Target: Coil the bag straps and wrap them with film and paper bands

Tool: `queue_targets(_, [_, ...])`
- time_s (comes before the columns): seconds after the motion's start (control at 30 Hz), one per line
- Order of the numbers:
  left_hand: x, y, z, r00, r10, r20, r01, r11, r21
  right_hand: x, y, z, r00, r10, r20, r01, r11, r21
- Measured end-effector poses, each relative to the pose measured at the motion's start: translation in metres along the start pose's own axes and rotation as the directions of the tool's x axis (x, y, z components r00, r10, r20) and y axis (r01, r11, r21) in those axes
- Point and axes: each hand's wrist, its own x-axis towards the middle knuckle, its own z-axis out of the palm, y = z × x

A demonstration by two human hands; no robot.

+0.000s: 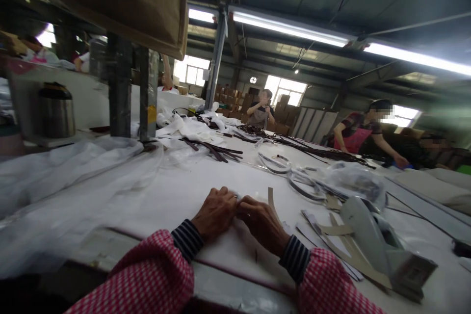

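- Near the front edge of a white table (176, 181): left hand (217, 213), back upward, fingers bent in narrow at a small shiny piece (236, 196).
- Right beside it, at the same piece: right hand (262, 221), thumb and fingers drawn together in a pinch.
- Between both sets of fingertips, just above the tabletop: the shiny piece, mostly covered, too blurred to name.
- Behind the hands: striped cuffs (187, 240) and red-and-white checked sleeves (150, 270).
- Just past the right hand: a narrow tan strip (271, 198).
- Farther right: more loose strips (353, 250), tan and white, beside a pale grey dispenser-like tool (368, 235).
- Ahead, well apart from the hands: looped grey bands (274, 163), dark straps (217, 151), heaped white cloth (191, 130).
- Out to the left: clear plastic sheeting (81, 171), then a metal flask (57, 110), with a brown bag (125, 2) above.
- Across the table: one person (260, 114) facing this way; farther right, another in a pink apron (353, 141), leaning over the tabletop.
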Motion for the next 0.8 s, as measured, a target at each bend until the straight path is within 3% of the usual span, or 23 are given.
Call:
queue_targets(0.23, [0.002,-0.002,-0.010,0.998,-0.058,0.034,0.057,0.998,0.036,0.014,0.014,-0.002,0.997,0.078,0.014,-0.079,0.974,0.214])
queue_targets(0.37, [0.003,0.002,-0.011,0.993,-0.103,-0.062,0.100,0.994,-0.049,0.028,0.024,-0.005,0.980,0.149,0.135,-0.188,0.913,0.361])
queue_targets(0.53, [0.006,0.002,-0.003,0.961,-0.169,-0.217,0.099,0.949,-0.298,0.044,0.036,0.000,0.913,0.286,0.290,-0.399,0.771,0.496])
queue_targets(0.7, [0.008,0.001,0.004,0.949,-0.200,-0.242,0.086,0.907,-0.411,0.050,0.042,0.003,0.892,0.204,0.403,-0.414,0.726,0.549])
queue_targets(0.8, [0.008,0.001,0.000,0.935,-0.207,-0.287,0.113,0.943,-0.312,0.050,0.045,0.007,0.902,0.215,0.375,-0.404,0.729,0.553])
